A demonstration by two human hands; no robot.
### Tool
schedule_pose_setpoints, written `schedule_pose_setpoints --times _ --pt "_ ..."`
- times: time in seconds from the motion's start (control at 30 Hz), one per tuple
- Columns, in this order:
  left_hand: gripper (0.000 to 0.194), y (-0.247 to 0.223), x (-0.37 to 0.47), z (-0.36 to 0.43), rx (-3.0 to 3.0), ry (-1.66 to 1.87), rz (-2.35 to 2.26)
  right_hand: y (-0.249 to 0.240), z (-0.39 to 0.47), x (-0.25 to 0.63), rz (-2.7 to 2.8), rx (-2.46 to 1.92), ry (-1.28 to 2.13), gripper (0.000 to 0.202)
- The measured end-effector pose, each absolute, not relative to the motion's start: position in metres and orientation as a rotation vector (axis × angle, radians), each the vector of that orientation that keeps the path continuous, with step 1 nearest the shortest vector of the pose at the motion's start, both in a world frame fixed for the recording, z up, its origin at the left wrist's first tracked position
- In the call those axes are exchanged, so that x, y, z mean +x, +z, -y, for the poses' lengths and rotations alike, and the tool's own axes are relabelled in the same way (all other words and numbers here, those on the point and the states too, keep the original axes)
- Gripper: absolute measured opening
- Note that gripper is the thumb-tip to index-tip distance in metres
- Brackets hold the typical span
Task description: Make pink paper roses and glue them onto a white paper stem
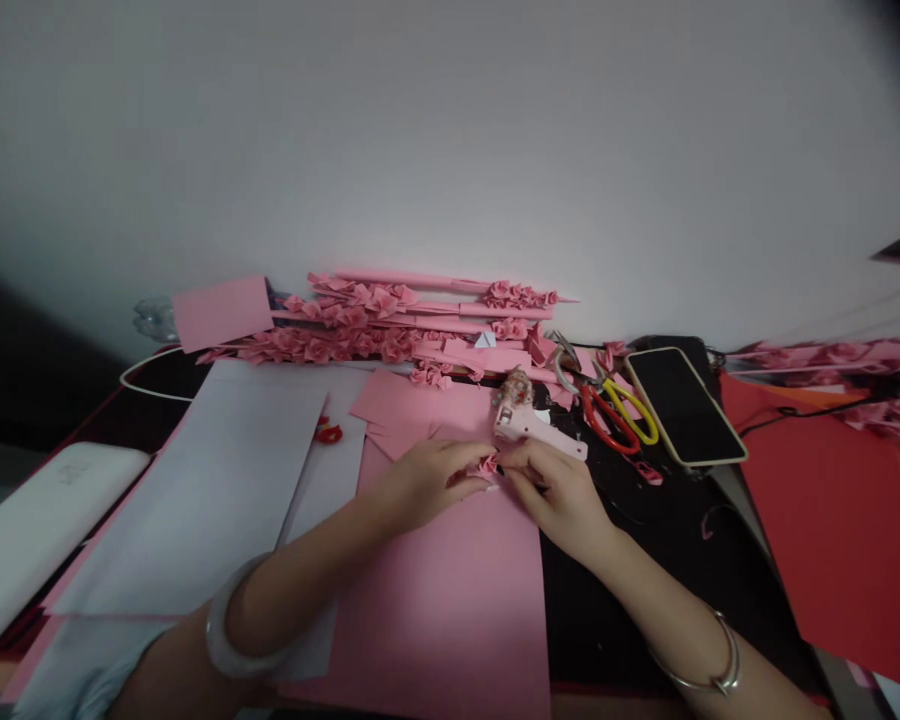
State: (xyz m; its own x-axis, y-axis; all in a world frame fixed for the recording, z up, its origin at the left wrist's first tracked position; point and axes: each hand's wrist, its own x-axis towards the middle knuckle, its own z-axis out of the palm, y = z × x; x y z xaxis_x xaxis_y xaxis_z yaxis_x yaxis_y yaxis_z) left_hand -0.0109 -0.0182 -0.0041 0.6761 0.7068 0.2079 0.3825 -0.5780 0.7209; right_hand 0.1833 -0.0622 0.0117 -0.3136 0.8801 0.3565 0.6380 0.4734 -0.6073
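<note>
The little pink paper flower [488,466] is just on the near side of the glue gun [538,428], pinched between thumb and fingers of the left hand [429,484]. The right hand [562,497] has its fingertips bunched at the flower's edge, can't tell if they're actually gripping it. Phone [686,405]'s off to the right of the glue gun, paper roses [375,302] piled behind it to the left.

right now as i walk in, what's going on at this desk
A person is handling a small pink paper flower above a pink sheet. The left hand holds it; the right hand is up close beside it, its grip hard to tell. A glue gun lies just beyond, and more pink flowers lie along the wall.
</note>
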Motion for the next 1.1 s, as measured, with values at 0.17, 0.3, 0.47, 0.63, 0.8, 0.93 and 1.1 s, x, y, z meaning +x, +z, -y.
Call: schedule_pose_setpoints --times 0.17,0.3,0.47,0.63,0.8,0.93,1.1 --pt "0.014 -0.004 -0.009 0.017 2.008 0.613 -0.873 0.013 0.061 0.182 2.064 -1.277 0.441 0.011" --pt "0.015 -0.002 -0.007 0.017 1.9 0.603 -0.86 0.016 0.061 0.182 2.07 -1.269 0.439 0.014" --pt "0.017 -0.001 -0.007 0.017 1.904 0.589 -0.868 0.014 0.061 0.182 2.076 -1.265 0.441 0.012" --pt "0.016 -0.001 -0.007 0.018 1.912 0.561 -0.856 0.011 0.061 0.183 2.1 -1.266 0.458 0.011" --pt "0.014 -0.004 -0.007 0.018 1.937 0.577 -0.845 0.009 0.061 0.183 2.118 -1.26 0.47 0.012" --pt "0.014 -0.008 -0.008 0.018 1.979 0.616 -0.82 0.006 0.061 0.183 2.124 -1.249 0.475 0.011" --pt "0.013 -0.005 -0.007 0.017 2.002 0.601 -0.837 0.004 0.06 0.184 2.132 -1.266 0.482 0.01"
